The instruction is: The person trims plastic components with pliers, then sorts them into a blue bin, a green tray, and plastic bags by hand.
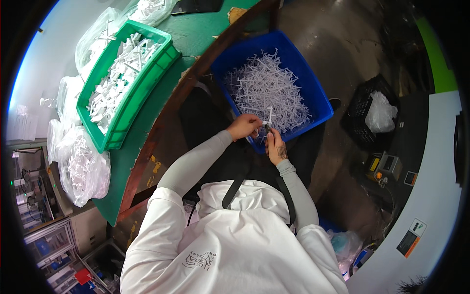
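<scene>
Over the near edge of a blue bin (316,95), my two hands meet. The bin holds a heap of thin white plastic sprues (267,81). Fingers closed, my left hand (244,127) pinches a small white plastic piece (270,115) with thin branches, which sticks up between the hands. My right hand (276,147) is closed just beside it, thumb upward, around a small dark metallic thing (268,128); its kind is too small to make out.
On the green table (196,29) at left, a green tray (125,112) holds white plastic parts. Clear bags (81,164) of white pieces lie beyond it. A black crate (360,120) with a clear bag stands at right, near a small metal device (389,167).
</scene>
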A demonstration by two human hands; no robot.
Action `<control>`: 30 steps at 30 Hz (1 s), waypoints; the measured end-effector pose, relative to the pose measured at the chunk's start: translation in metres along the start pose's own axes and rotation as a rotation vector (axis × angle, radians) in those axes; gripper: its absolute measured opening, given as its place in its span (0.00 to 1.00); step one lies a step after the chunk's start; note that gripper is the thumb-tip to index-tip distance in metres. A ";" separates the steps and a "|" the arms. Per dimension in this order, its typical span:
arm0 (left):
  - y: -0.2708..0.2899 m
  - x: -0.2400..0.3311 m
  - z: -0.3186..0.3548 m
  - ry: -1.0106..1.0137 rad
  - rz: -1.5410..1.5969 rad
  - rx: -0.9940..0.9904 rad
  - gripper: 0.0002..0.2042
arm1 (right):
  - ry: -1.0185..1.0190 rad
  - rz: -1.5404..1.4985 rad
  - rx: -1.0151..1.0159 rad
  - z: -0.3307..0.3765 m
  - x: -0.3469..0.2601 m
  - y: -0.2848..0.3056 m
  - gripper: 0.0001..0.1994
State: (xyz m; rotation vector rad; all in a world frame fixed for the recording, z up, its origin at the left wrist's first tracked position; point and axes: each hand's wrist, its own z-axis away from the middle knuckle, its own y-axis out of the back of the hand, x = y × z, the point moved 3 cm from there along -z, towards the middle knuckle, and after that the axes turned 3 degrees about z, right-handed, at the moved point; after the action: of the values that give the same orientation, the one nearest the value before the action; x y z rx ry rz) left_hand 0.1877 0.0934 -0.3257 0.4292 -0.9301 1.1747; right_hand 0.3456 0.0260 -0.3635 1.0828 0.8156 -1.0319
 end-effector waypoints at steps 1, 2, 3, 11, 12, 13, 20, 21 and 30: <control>-0.003 0.008 0.001 -0.074 -0.241 0.015 0.11 | -0.055 0.046 -0.004 0.000 0.003 0.005 0.18; -0.004 0.018 0.008 -0.147 -0.482 0.040 0.11 | -0.047 0.050 -0.009 -0.001 0.004 0.005 0.18; -0.004 0.016 0.006 -0.517 -0.613 0.058 0.10 | -0.018 0.101 0.076 -0.004 0.006 0.007 0.19; 0.021 0.050 0.056 -0.356 -0.114 0.271 0.11 | -0.167 -0.367 0.114 -0.026 0.068 -0.008 0.32; 0.030 0.052 0.068 -0.452 -0.176 0.327 0.12 | -0.165 -0.344 0.080 -0.028 0.077 -0.006 0.32; 0.033 0.063 0.084 -0.501 -0.191 0.357 0.12 | -0.180 -0.452 0.141 -0.029 0.082 -0.003 0.32; 0.096 0.158 0.334 -1.045 0.059 1.456 0.14 | -0.342 -0.377 0.065 -0.022 0.082 0.018 0.33; 0.115 0.157 0.365 -1.129 0.143 1.573 0.12 | -0.356 -0.356 0.062 -0.025 0.082 0.013 0.33; 0.262 0.154 0.486 -0.964 0.025 1.887 0.10 | -0.337 -0.347 0.055 -0.033 0.085 0.005 0.31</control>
State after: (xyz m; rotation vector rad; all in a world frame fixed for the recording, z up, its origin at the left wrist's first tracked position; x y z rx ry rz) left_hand -0.2297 -0.0700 0.0324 2.6366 -0.2411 1.5927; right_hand 0.3763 0.0367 -0.4486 0.7956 0.7145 -1.4906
